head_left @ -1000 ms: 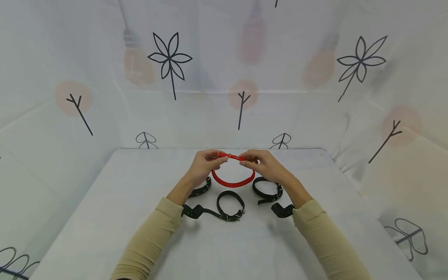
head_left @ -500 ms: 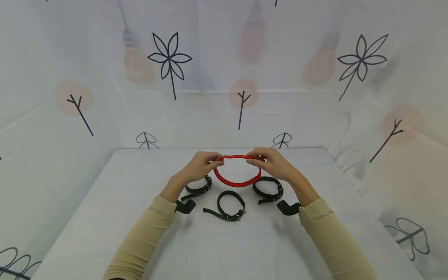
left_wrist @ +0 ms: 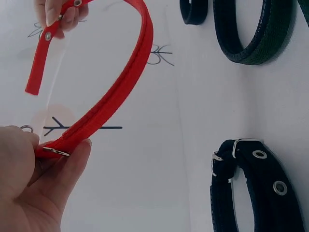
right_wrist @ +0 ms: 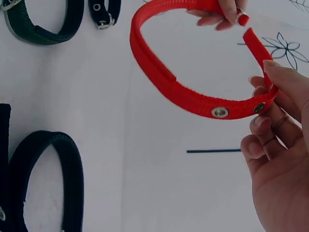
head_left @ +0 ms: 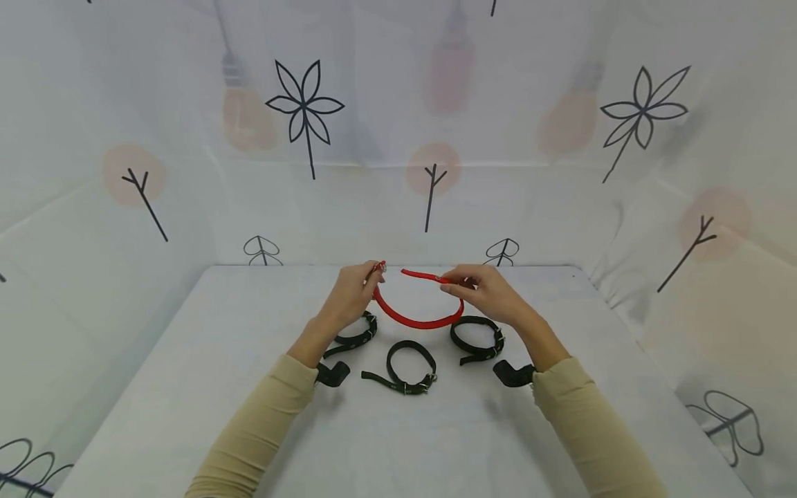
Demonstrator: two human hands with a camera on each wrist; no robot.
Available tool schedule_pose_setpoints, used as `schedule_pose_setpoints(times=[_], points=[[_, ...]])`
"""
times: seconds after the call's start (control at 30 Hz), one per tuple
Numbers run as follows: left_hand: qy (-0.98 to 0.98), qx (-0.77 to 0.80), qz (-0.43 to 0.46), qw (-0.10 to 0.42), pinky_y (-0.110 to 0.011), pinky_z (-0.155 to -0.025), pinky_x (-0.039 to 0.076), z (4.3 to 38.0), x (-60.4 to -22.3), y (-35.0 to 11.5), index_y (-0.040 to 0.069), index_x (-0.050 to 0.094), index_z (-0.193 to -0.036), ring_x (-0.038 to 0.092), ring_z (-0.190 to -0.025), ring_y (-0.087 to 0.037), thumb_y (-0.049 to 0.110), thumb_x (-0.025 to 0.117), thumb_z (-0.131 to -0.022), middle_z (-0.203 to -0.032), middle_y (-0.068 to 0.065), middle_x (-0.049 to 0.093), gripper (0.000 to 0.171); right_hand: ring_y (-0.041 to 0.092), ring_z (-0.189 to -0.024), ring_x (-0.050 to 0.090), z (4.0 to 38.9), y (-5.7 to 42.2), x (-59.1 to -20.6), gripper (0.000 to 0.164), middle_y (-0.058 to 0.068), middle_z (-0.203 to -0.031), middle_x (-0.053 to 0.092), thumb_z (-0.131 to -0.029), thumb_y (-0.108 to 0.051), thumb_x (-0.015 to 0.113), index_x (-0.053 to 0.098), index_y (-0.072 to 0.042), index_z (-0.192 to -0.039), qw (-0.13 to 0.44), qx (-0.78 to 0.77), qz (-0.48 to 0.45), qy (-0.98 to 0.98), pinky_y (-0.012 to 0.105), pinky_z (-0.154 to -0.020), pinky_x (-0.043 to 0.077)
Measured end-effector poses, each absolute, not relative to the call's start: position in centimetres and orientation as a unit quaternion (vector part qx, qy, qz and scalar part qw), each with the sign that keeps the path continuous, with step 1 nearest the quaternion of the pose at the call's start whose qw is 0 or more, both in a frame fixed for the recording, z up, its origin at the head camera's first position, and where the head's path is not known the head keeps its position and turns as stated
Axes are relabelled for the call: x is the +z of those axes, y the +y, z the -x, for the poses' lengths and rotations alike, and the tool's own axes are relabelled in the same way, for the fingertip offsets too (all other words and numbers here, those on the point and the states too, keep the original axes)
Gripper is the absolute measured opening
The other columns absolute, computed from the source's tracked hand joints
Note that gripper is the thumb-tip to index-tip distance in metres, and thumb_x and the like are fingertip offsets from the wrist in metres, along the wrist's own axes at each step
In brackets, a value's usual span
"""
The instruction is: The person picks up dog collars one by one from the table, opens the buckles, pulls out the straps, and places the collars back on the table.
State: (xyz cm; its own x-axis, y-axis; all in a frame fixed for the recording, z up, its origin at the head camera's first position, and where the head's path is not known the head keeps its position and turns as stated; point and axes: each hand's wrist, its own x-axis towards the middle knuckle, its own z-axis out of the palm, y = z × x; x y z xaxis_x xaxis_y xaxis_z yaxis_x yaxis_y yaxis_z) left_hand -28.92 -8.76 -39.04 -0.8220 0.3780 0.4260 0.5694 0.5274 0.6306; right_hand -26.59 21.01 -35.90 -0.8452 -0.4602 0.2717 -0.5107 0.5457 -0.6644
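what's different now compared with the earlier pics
The red collar's strap end, which reached the left hand before, now sticks out free, leaving a gap. The left hand has moved slightly up and left; the right hand shifted right earlier. Unchanged: both hands hold the collar, and three dark collars lie on the table.

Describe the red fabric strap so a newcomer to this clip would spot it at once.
Look toward the far edge of the white table, where a person's bare left hand and right hand are. Between them runs the red fabric strap, curved into a loop with its ends apart. It alone is red and held up; three dark looped fabric straps lie on the table.
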Motion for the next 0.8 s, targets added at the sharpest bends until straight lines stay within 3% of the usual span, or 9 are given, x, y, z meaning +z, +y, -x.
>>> schedule_pose_setpoints(times=[0.37, 0.6, 0.8], points=[[-0.834, -0.508, 0.181, 0.117, -0.037, -0.077, 0.06, 29.7, -39.8, -11.1, 0.0, 0.07, -0.109, 0.073, -0.081, -0.022, 0.02, 0.051, -0.109, -0.098, -0.012, 0.075, 0.027, 0.023, -0.084, 0.061, 26.8, 23.2, -36.3, 0.017, 0.004, -0.098, 0.073, -0.1, -0.021, 0.069, 0.074, -0.01, -0.113, 0.071, 0.394, -0.239, -0.885, 0.031, -0.072, 0.049], [-0.819, -0.562, 0.071, 0.09, -0.049, -0.099, 0.052, 30.0, -40.6, -12.6, 0.001, 0.066, -0.122, 0.073, -0.098, -0.03, 0.029, 0.049, -0.11, -0.113, -0.017, 0.068, 0.035, 0.022, -0.088, 0.064, 27.1, 24.3, -36.7, 0.02, 0.007, -0.101, 0.072, -0.101, -0.022, 0.068, 0.074, -0.007, -0.113, 0.123, 0.4, -0.201, -0.885, 0.032, -0.075, 0.051], [-0.8, -0.594, 0.024, 0.082, -0.046, -0.102, 0.052, 30.1, -40.8, -13.1, -0.003, 0.066, -0.121, 0.071, -0.106, -0.032, 0.032, 0.045, -0.111, -0.118, -0.019, 0.065, 0.042, 0.024, -0.088, 0.061, 27.2, 24.9, -37.0, 0.021, 0.01, -0.098, 0.069, -0.101, -0.023, 0.067, 0.073, -0.005, -0.111, 0.137, 0.422, -0.179, -0.878, 0.029, -0.074, 0.05]])
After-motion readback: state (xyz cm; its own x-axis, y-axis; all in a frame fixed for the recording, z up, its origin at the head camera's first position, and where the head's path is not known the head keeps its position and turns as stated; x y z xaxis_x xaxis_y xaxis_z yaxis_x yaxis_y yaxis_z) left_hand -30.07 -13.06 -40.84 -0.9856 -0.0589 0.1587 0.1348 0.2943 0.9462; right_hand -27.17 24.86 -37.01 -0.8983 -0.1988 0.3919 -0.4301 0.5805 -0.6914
